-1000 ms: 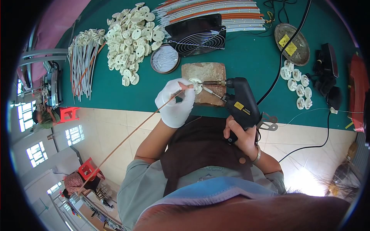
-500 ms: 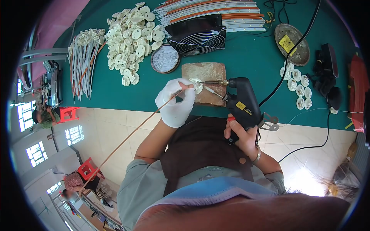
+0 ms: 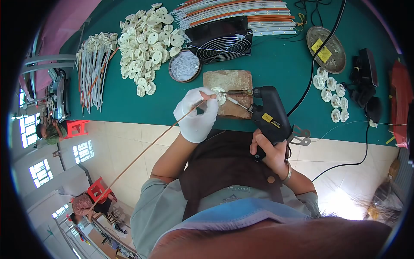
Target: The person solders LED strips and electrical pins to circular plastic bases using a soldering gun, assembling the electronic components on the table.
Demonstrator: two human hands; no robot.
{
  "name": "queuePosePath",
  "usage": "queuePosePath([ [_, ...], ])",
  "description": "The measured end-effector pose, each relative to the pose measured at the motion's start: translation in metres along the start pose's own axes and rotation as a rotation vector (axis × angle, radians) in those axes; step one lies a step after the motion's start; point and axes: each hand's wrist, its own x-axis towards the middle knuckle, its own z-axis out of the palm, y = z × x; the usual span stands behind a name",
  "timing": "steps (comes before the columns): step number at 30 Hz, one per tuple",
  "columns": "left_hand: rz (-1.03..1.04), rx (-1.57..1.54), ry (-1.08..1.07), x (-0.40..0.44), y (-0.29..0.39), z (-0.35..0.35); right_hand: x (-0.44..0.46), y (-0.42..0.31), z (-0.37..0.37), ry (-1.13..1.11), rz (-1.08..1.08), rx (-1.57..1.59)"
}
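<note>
My left hand point(image 3: 197, 115), in a white glove with bare fingertips, pinches the end of a long thin strip point(image 3: 146, 149) beside a round white disc point(image 3: 219, 96). The disc lies at the left part of a worn brick point(image 3: 235, 80). My right hand point(image 3: 270, 151) is wrapped round the handle of a black soldering gun point(image 3: 271, 113). The gun's metal tip and a thin white-sleeved feed tube point left and meet at the disc. My left fingers hide part of the disc's left edge.
Behind the brick are a black fan point(image 3: 224, 45) and a round dish of thin white pieces point(image 3: 185, 66). White discs point(image 3: 151, 47) are heaped at the left. An oval metal tray point(image 3: 335, 60) holds a yellow sponge, with several discs point(image 3: 335, 101) nearby. A black cable point(image 3: 308, 82) crosses the right side.
The gun tilted slightly and came back, and a red trigger showed briefly by my right forefinger half a second ago. The cable has swung left again. My left hand stays in place.
</note>
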Motion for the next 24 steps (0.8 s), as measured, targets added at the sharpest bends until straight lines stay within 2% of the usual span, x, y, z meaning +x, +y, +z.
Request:
queuePosePath([
  [13, -0.002, 0.0, 0.001, 0.002, 0.0021, 0.0001, -0.0001, -0.0016, 0.0002, 0.008, 0.003, -0.017],
  [22, 0.01, 0.003, -0.005, 0.0024, 0.001, -0.0008, -0.0037, 0.003, -0.0043, 0.036, -0.029, 0.094],
  [24, -0.047, -0.062, -0.006, -0.0014, -0.0029, -0.001, -0.0036, 0.0023, -0.0038, 0.034, -0.034, 0.104],
])
